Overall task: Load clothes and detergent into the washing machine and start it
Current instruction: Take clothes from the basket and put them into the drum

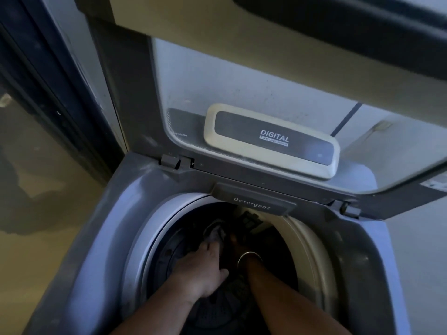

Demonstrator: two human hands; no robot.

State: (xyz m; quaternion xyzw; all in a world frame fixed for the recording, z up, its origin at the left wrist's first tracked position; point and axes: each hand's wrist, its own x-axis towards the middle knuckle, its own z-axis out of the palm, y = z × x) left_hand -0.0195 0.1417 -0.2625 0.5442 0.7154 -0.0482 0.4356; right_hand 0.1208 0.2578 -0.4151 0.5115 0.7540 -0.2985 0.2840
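Observation:
I look down into a grey top-loading washing machine (116,213) with its lid (242,76) standing open against the wall. Both my arms reach into the drum (150,228). My left hand (205,269) lies on dark clothes (249,221) inside, its fingers stretched toward a grey garment (214,232). My right hand (235,243) is deeper in the shadow among the dark fabric, with a bangle (249,257) on the wrist; its fingers are hard to make out. A flap marked "Detergent" (251,203) sits at the drum's far rim.
A cream handle panel marked "DIGITAL" (271,139) is on the raised lid. A dark door frame (48,93) runs along the left, and tan floor (36,201) lies beside the machine. A pale wall (423,250) is on the right.

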